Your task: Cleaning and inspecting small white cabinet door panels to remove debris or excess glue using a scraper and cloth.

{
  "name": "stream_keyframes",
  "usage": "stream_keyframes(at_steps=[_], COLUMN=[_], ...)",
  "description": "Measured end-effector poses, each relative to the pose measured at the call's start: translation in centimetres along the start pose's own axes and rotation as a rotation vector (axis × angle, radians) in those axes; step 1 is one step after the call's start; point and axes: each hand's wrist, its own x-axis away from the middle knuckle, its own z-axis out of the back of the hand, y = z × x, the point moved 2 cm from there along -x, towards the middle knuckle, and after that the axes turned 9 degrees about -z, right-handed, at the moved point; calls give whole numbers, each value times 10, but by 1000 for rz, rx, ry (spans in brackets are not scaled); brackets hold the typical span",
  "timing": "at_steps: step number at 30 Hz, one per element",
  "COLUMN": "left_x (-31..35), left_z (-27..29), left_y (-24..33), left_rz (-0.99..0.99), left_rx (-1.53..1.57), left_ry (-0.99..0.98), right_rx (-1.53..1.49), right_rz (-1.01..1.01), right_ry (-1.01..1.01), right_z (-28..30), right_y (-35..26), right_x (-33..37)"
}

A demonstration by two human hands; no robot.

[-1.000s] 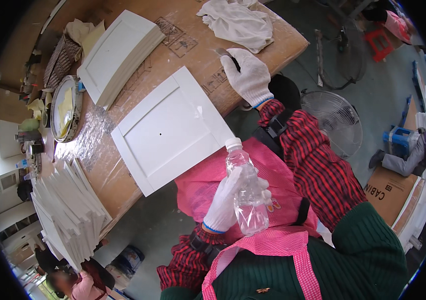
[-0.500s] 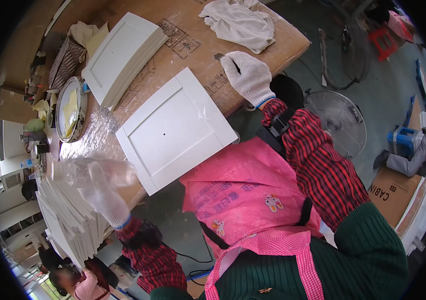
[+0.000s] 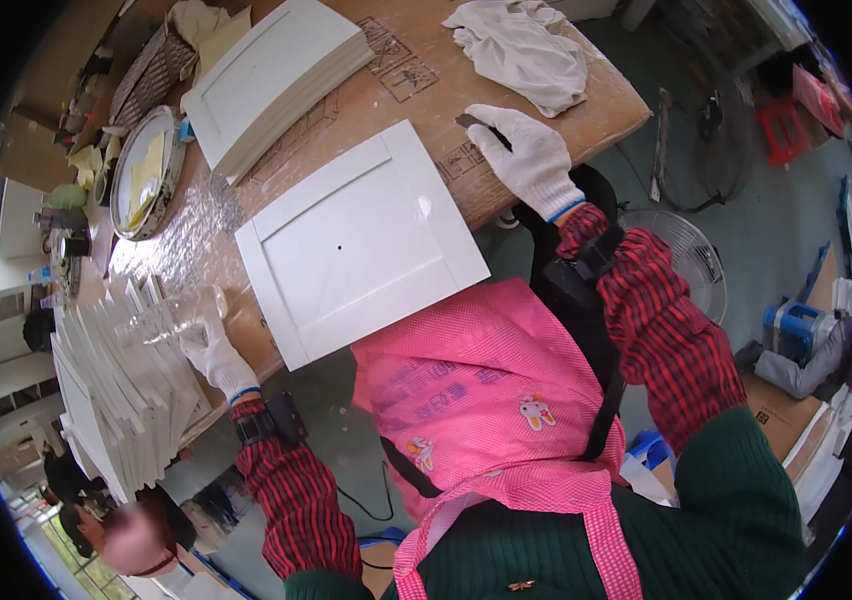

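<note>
A white framed panel (image 3: pixel 366 255) with a recessed middle and a small dark dot lies at the table's near edge, in front of my pink apron. My left hand (image 3: pixel 214 358), in a white knit glove, is closed on a clear plastic bottle (image 3: pixel 171 318) held tilted beside the panel's left side. The gloved right hand (image 3: pixel 531 155) is closed beyond the panel's right corner, gripping a small dark flat piece (image 3: pixel 479 127) whose exact kind I cannot make out. Neither hand touches the panel.
Stacked white panels (image 3: pixel 276 75) lie at the back, near a round tub (image 3: pixel 146 170). Many white panels (image 3: pixel 121 390) lean together at left. A crumpled white cloth (image 3: pixel 526 50) lies on the wooden table (image 3: pixel 601 100). A floor fan (image 3: pixel 681 260) stands at right; people are nearby.
My left hand and the bottle, blurred before, now show more sharply and slightly lower. The right hand keeps the dark piece. The whole view has shifted a little.
</note>
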Motion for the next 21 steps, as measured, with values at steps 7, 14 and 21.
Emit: stream_keyframes(at_steps=[7, 14, 21], left_x=[44, -65, -166], left_z=[-4, 22, -50], left_y=[48, -26, -25], left_rz=[98, -242, 224], left_rx=[289, -426, -440], left_ry=[108, -200, -402], right_rx=[31, -54, 19], right_rz=[258, 197, 199], right_ry=[-617, -432, -356], right_z=[4, -1, -2], right_y=[-28, -33, -31], right_x=[7, 1, 9])
